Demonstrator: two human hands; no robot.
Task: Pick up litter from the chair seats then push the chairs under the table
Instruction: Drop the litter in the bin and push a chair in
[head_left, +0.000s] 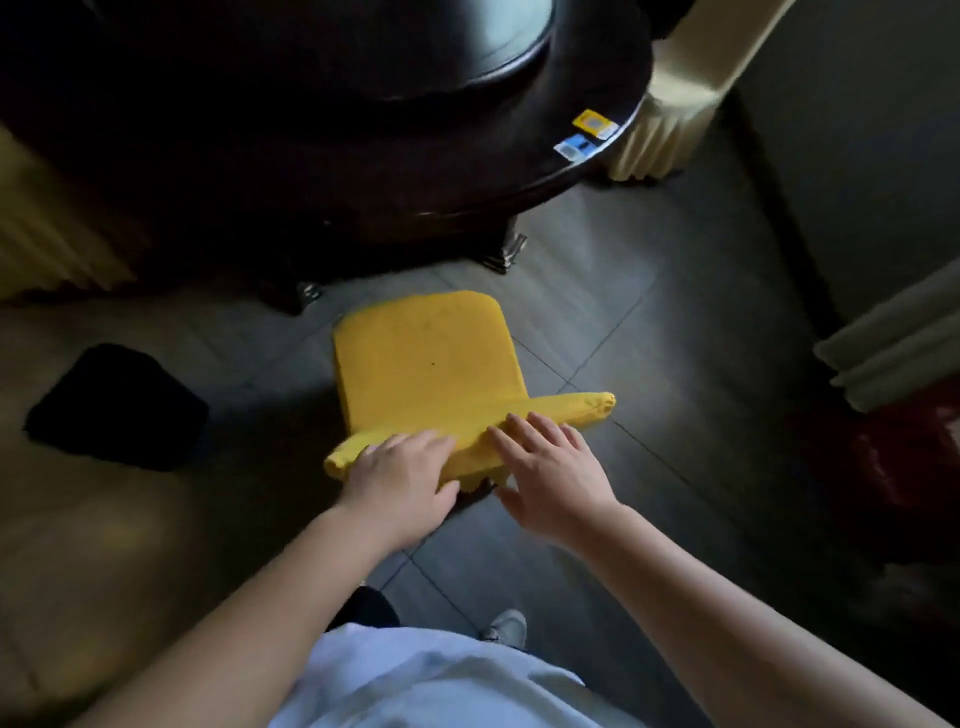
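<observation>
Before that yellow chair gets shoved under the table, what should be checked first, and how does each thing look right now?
1. Seat free of litter: ok, only a tiny dark speck shows on it.
2. Left hand on the chair back: ok, it lies over the top edge, thumb at the rear.
3. Right hand on the chair back: ok, fingers lie on top of it.
4. Chair faces the table: ok, the seat's front points at the table edge.
5. Floor between seat and table free: ok in the lit part; the table foot stands to the right.
6. Space under the table: cannot tell, too dark.
</observation>
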